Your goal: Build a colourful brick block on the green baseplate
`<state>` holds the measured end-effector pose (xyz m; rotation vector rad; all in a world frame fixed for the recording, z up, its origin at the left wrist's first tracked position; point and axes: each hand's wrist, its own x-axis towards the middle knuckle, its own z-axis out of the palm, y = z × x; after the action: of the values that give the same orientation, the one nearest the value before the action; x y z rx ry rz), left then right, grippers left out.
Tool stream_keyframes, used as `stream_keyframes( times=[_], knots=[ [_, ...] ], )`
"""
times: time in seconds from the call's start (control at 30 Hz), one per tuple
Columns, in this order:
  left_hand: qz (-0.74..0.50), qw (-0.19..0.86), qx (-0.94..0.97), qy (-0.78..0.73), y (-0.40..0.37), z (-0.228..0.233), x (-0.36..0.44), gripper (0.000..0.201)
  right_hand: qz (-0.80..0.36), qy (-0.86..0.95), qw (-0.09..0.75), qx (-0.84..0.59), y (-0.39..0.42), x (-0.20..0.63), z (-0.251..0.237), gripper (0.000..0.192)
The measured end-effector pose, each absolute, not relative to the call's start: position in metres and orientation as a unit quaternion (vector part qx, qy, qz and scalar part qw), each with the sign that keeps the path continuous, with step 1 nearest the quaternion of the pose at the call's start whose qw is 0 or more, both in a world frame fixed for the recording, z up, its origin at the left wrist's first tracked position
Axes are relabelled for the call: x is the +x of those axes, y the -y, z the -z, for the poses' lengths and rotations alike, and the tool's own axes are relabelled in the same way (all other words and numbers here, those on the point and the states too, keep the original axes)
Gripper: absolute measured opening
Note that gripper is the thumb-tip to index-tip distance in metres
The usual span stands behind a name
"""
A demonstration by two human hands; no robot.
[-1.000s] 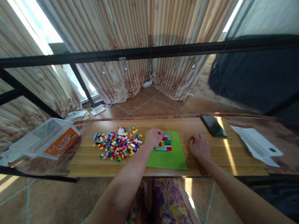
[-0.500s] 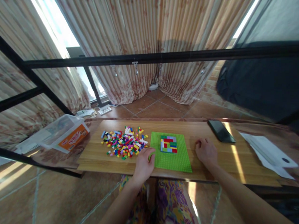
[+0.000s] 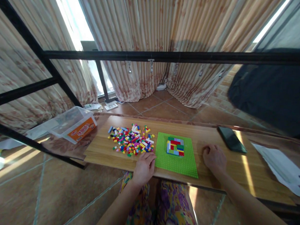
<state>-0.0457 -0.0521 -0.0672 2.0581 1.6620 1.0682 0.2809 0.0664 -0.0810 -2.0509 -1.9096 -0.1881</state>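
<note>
On the wooden board, a green baseplate carries a small square build of coloured toy bricks, with several colours in its top layer. Just off the baseplate's left edge rests my left hand, its fingers curled together and no brick showing in them. To the right of the baseplate, apart from it, my right hand lies on the board in a loose fist with nothing visible inside. A spread pile of loose bricks lies beyond my left hand, on the left part of the board.
A clear plastic box with an orange label stands at the left. A black phone lies right of my right hand, and a white sheet is farther right. A dark metal bar crosses behind the board.
The view has shifted, so most things sit further right in the picture. My left hand's fingers and thumb look closer together. My right hand stays on the board; the brick build looks unchanged.
</note>
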Motion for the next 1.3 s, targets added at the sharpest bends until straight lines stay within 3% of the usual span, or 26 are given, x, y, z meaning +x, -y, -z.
stream_keyframes(
  times=[0.43,0.6,0.77,0.83,1.07,1.3],
  knots=[
    [-0.365,0.147,0.706,-0.589,0.051,0.064,-0.042,0.021,0.019,0.669,0.193,-0.718,-0.074,0.289,0.087,0.03],
    [-0.369,0.151,0.706,-0.586,0.052,0.065,-0.042,0.02,-0.14,0.653,0.279,-0.69,-0.077,0.26,0.074,0.031],
    [-0.371,0.153,0.707,-0.583,0.052,0.065,-0.043,0.019,-0.138,0.687,0.361,-0.616,-0.074,0.187,0.051,0.033],
    [-0.37,0.15,0.705,-0.586,0.052,0.065,-0.042,0.019,-0.121,0.731,0.331,-0.585,-0.075,0.162,0.044,0.032],
    [-0.36,0.143,0.707,-0.592,0.053,0.065,-0.041,0.019,0.004,0.809,0.11,-0.578,-0.069,0.124,0.047,0.044],
    [-0.355,0.139,0.707,-0.595,0.054,0.067,-0.041,0.019,0.042,0.816,0.094,-0.569,-0.065,0.126,0.051,0.044]
  ],
)
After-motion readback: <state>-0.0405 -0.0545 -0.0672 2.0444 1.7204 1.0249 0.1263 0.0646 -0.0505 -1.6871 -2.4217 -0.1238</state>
